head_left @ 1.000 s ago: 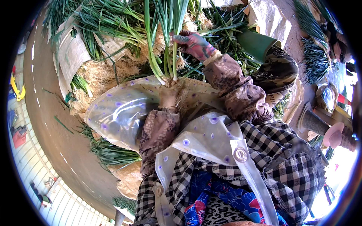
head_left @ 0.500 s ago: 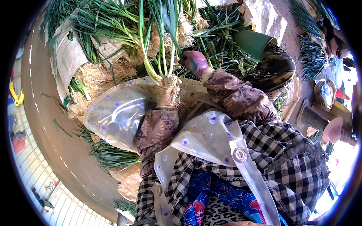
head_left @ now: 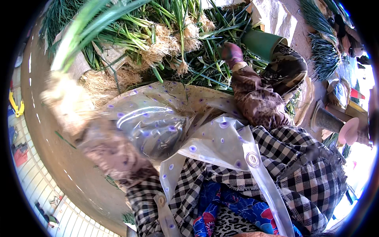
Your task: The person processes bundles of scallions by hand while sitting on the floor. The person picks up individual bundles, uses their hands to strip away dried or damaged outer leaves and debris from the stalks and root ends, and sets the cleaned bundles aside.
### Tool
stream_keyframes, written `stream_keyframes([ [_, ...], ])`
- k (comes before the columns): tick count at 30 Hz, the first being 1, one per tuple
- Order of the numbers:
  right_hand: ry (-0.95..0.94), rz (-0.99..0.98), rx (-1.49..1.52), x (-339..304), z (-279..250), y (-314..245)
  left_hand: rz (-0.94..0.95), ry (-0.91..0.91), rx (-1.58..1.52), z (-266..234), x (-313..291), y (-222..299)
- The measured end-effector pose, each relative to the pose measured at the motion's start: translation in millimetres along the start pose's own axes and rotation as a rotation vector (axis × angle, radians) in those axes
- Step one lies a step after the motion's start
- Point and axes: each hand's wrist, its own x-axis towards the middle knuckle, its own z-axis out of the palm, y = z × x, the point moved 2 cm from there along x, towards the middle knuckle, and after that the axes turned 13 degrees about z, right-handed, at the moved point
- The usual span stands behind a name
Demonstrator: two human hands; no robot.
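My left hand (head_left: pixel 65 96), smeared by motion, is closed round the root end of a small bunch of green onions (head_left: pixel 73 45). The leaves rise from it toward the upper edge. My right hand (head_left: pixel 232 54), in a pink and purple glove, is over the heap of loose green leaves (head_left: pixel 205 73) by my green boot (head_left: pixel 262 44). Its fingers are curled; what they hold, if anything, cannot be made out. More green onions with pale, stringy roots (head_left: pixel 160 49) lie piled ahead of me. A clear apron with purple dots (head_left: pixel 154 118) covers my lap.
Brown ground (head_left: pixel 51 134) curves along the left, with white tiles (head_left: pixel 43 177) beyond it. Further bundles of green leaves (head_left: pixel 325 59) lie at the far right. Near them stand a dark grey cone-shaped object (head_left: pixel 325 118) and a pink rounded thing (head_left: pixel 348 132).
My left hand has swung from the middle out to the left, carrying the green onions. My right hand has shifted right and slightly farther away, toward the boot.
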Motion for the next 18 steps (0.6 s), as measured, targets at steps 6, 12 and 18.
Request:
stream_keyframes([
  [6,-0.435,-0.19,0.088,-57,81,-87,0.153,0.145,0.65,-5,60,28],
  [12,-0.562,-0.168,0.449,-96,69,-121,-0.189,0.353,0.723,-110,-31,-92],
  [18,-0.117,-0.794,-0.193,-162,10,-190,-0.257,0.587,0.89,-138,-84,-145],
])
